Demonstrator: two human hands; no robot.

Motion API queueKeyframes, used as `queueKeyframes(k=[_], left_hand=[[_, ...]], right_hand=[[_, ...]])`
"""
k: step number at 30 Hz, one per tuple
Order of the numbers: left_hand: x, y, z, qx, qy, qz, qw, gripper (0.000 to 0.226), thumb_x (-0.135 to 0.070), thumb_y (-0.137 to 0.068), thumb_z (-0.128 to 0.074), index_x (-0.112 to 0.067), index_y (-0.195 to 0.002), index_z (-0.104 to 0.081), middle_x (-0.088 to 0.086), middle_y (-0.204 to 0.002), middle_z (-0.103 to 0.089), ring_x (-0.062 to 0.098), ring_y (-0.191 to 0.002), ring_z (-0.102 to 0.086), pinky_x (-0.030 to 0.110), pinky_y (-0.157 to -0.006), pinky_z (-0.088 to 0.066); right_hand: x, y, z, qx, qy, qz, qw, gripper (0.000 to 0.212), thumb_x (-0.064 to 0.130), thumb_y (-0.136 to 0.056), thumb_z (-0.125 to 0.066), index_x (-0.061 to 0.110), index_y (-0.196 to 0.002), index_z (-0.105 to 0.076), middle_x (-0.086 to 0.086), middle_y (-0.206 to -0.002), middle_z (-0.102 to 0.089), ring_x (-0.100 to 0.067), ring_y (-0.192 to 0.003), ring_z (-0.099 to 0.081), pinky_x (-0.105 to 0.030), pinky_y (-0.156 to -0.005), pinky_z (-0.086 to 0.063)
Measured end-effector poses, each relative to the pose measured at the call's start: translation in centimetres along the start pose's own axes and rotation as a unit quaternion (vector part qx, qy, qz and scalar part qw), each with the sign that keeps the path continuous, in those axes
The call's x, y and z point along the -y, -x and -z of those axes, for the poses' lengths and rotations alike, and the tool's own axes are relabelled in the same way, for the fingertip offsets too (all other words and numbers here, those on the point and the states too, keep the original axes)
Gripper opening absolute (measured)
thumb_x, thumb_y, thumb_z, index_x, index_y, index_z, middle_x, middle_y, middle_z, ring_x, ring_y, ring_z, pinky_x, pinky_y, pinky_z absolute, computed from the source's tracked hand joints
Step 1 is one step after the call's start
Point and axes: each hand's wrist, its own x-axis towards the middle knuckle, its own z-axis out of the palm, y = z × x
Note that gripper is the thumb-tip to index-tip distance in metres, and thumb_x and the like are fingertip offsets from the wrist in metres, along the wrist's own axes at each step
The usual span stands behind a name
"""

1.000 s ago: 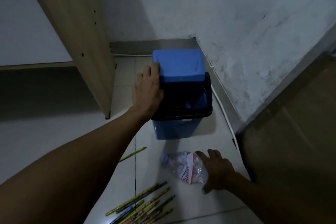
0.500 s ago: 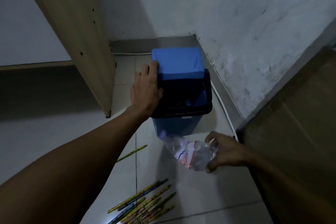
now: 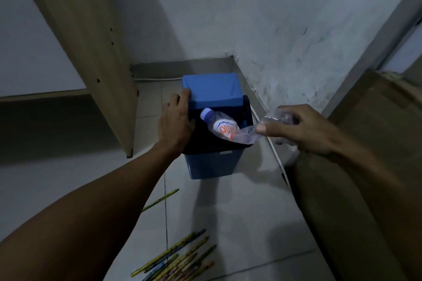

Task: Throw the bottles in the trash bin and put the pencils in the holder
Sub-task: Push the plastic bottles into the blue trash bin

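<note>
Pale floor tiles fill the lower middle of the frame, running back to a corner where two scuffed white walls meet just above centre. A blue trash bin stands on the tiles in that corner, at the centre of the frame, with a black rim and a blue swing lid tipped so that the dark opening faces the camera. The left hand reaches in from the lower left and lies on the bin's left edge, fingers curled against the side of the lid, holding it open. The right hand comes in from the right, thumb and fingers pinched around the base end of a crumpled clear plastic bottle. The bottle lies tilted across the bin's opening, its pale blue cap pointing toward the upper left just under the lid, its white label with orange letters over the dark mouth of the bin, its base still outside the right rim in the hand. A bundle of pencils lies on the floor at the bottom centre, fanned toward the upper right, and one single pencil lies apart from them, left of the bin's base. A wooden panel slants down the upper left, and a brown cardboard surface fills the right edge. A white cable runs along the foot of the right wall.
</note>
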Motion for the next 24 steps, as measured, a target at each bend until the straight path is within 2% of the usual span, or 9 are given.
queueKeyframes(k=[2,4,5,7,9,11,16,19,24], left_hand=[[0.0,0.0,0.0,0.008,-0.002,0.0,1.0,0.069,-0.013,-0.078,-0.069,-0.012,-0.139,-0.036,0.019,-0.13,-0.049,0.035,-0.112,-0.05,0.045,-0.088,-0.049],[0.0,-0.1,-0.1,0.005,-0.006,0.0,1.0,0.069,-0.011,-0.078,-0.068,-0.011,-0.139,-0.037,0.019,-0.129,-0.049,0.035,-0.11,-0.05,0.044,-0.085,-0.049],[0.0,-0.1,-0.1,0.001,-0.009,0.0,1.0,0.068,-0.01,-0.078,-0.067,-0.011,-0.139,-0.038,0.02,-0.128,-0.05,0.035,-0.109,-0.05,0.044,-0.084,-0.048],[-0.2,-0.1,-0.2,-0.005,-0.017,0.001,1.0,0.067,-0.011,-0.077,-0.068,-0.01,-0.138,-0.039,0.02,-0.126,-0.051,0.035,-0.108,-0.051,0.043,-0.082,-0.048],[-0.1,-0.1,-0.4,-0.007,-0.022,0.003,1.0,0.067,-0.012,-0.077,-0.068,-0.011,-0.138,-0.039,0.019,-0.124,-0.051,0.035,-0.107,-0.051,0.042,-0.08,-0.048],[-0.1,-0.1,-0.5,-0.009,-0.024,0.004,1.0,0.067,-0.014,-0.077,-0.068,-0.011,-0.138,-0.039,0.019,-0.122,-0.051,0.035,-0.106,-0.051,0.041,-0.078,-0.046],[0.1,-0.1,-0.7,-0.01,-0.018,0.005,1.0,0.068,-0.019,-0.079,-0.069,-0.013,-0.139,-0.037,0.017,-0.123,-0.051,0.031,-0.105,-0.052,0.04,-0.08,-0.049],[0.2,-0.1,-0.9,-0.02,-0.011,0.006,1.0,0.068,-0.018,-0.079,-0.068,-0.013,-0.139,-0.037,0.017,-0.125,-0.051,0.03,-0.107,-0.052,0.041,-0.083,-0.05],[0.3,0.0,-1.0,-0.025,-0.019,0.0,1.0,0.067,-0.015,-0.078,-0.066,-0.014,-0.138,-0.036,0.015,-0.123,-0.052,0.029,-0.103,-0.053,0.041,-0.08,-0.052]], right_hand=[[0.1,-0.8,-0.4,-0.019,0.041,-0.029,0.999,0.032,0.078,-0.058,-0.065,0.046,-0.062,-0.067,0.014,-0.052,-0.063,-0.002,-0.051,-0.058,-0.027,-0.055,-0.052],[0.3,-1.6,-1.0,-0.031,0.047,-0.052,0.997,0.035,0.082,-0.055,-0.062,0.05,-0.068,-0.069,0.015,-0.053,-0.066,-0.001,-0.047,-0.059,-0.018,-0.045,-0.045],[0.4,-2.1,-1.3,-0.047,0.052,-0.058,0.996,0.042,0.084,-0.053,-0.061,0.047,-0.071,-0.07,0.014,-0.055,-0.068,0.0,-0.049,-0.061,-0.019,-0.044,-0.046],[0.6,-3.5,-2.2,-0.086,0.088,-0.068,0.99,0.069,0.09,-0.045,-0.058,0.032,-0.08,-0.072,0.007,-0.071,-0.071,-0.007,-0.066,-0.065,-0.028,-0.057,-0.051],[1.2,-5.0,-3.2,-0.122,0.138,-0.076,0.98,0.089,0.092,-0.039,-0.057,0.023,-0.093,-0.065,0.0,-0.091,-0.067,-0.019,-0.08,-0.063,-0.031,-0.063,-0.046],[2.1,-6.4,-4.2,-0.158,0.158,-0.073,0.972,0.1,0.09,-0.035,-0.058,0.019,-0.105,-0.058,-0.001,-0.098,-0.059,-0.021,-0.087,-0.058,-0.032,-0.067,-0.042],[1.5,-8.2,-8.4,-0.146,0.176,-0.049,0.972,0.087,0.075,-0.045,-0.073,0.022,-0.107,-0.044,-0.002,-0.102,-0.057,-0.025,-0.092,-0.057,-0.036,-0.075,-0.048],[-0.7,-8.2,-11.0,-0.142,0.129,-0.072,0.979,0.084,0.066,-0.049,-0.078,0.024,-0.111,-0.04,-0.001,-0.108,-0.059,-0.025,-0.098,-0.06,-0.043,-0.084,-0.053],[-3.0,-8.4,-13.5,-0.135,0.162,-0.083,0.974,0.077,0.068,-0.062,-0.068,0.021,-0.117,-0.042,-0.01,-0.123,-0.048,-0.033,-0.107,-0.055,-0.047,-0.09,-0.049]])
